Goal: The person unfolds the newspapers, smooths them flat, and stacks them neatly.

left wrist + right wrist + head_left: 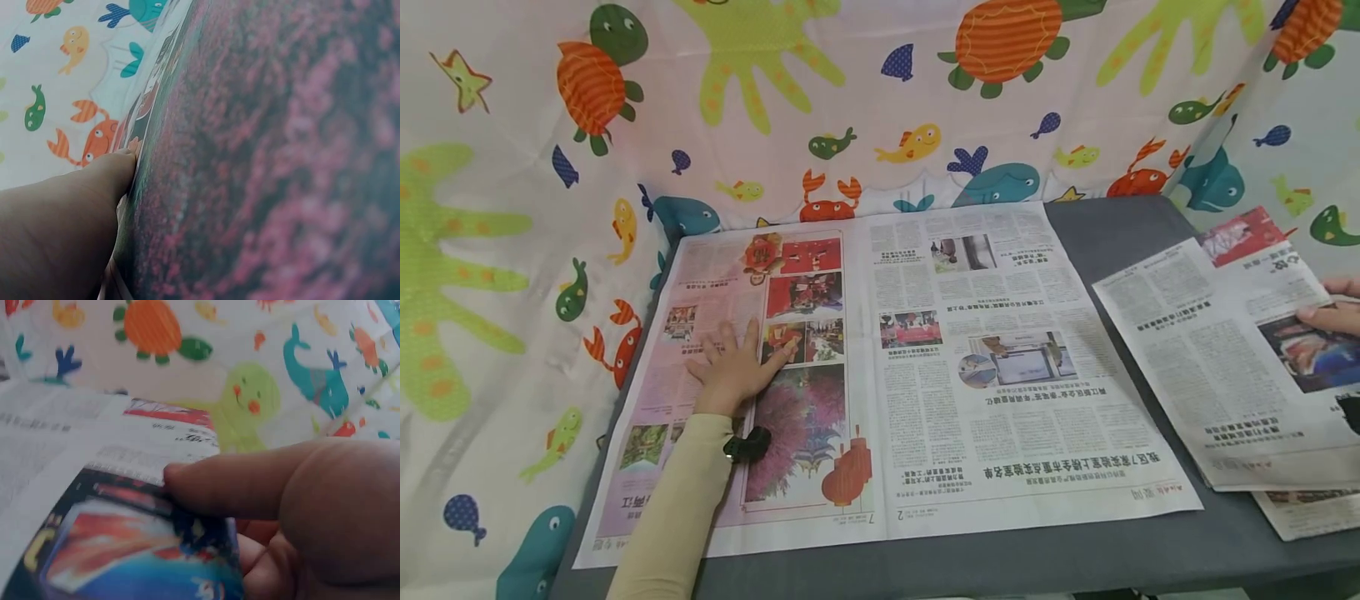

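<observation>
An unfolded newspaper sheet [925, 417] lies flat on a grey table, printed with pink panels, photos and text. My left hand [735, 367] rests on its left page with the fingers spread; the left wrist view has the thumb [115, 169] beside a blurred pink-flower photo. At the right edge, my right hand [1337, 308] pinches a folded newspaper [1195, 350] by its side. The right wrist view shows the thumb [225, 484] on top of this paper [37, 456] and curled fingers [262, 562] under it.
More folded newspaper [1300, 510] lies below the held one at the table's right. The grey tabletop [1097, 242] shows between the papers and along the front edge. A curtain [775, 158] printed with sea animals hangs behind and at both sides.
</observation>
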The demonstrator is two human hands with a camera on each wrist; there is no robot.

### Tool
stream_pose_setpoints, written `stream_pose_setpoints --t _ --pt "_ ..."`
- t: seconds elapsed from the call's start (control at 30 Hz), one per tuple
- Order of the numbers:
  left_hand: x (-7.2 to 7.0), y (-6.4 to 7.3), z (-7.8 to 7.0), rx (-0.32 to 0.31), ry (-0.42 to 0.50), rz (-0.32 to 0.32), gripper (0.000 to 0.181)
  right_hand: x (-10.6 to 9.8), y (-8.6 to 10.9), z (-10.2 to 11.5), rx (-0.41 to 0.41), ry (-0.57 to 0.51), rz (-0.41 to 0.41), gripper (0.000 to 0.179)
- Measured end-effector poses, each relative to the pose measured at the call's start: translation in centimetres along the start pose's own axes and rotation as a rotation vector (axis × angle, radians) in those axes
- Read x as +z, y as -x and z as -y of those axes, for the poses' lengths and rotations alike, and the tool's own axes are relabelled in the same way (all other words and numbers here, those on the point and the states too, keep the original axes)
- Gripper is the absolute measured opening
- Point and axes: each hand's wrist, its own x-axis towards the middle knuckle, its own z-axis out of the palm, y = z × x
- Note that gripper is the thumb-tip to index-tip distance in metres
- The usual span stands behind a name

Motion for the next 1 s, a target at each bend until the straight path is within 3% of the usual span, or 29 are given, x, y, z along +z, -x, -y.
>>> stream_pose_setpoints --t 0.1,0.17,0.33,0.43,0.53,0.63,0.73,0.87,1.0 --pt "0.0 0.0 0.1 -0.007 -0.003 0.008 0.105 2.7 -0.5 3.6 0.033 -0.172 0.051 0.033" --pt "0.0 0.1 0.2 -0.013 -0.002 0.013 0.105 4.9 -1.0 5.5 0.037 -0.358 0.121 0.033" --pt "-0.2 0.1 0.4 -0.020 0.001 0.004 0.106 11.6 -2.5 8.7 0.068 -0.729 0.354 0.029" --pt "-0.3 0.1 0.2 -0.019 0.002 -0.003 0.105 16.3 -3.4 9.5 0.083 -0.850 0.497 0.024" --pt "-0.2 -0.1 0.2 -0.024 0.005 0.000 0.107 21.2 -3.9 10.0 0.119 -0.934 0.571 0.019" --pt "0.1 -0.5 0.2 -0.027 0.000 -0.002 0.109 25.4 -4.0 10.6 0.189 -0.974 0.566 0.016" --pt "0.4 -0.7 0.2 -0.021 -0.009 -0.016 0.109 28.8 -4.3 10.4 0.205 -0.957 0.542 0.019" --pt "0.3 -0.5 0.0 -0.021 0.000 -0.031 0.108 32.1 -5.1 8.7 0.199 -0.735 0.463 0.045" --pt "0.0 -0.1 0.0 -0.025 0.017 -0.026 0.106 33.8 -5.5 6.4 0.237 -0.453 0.394 0.070"
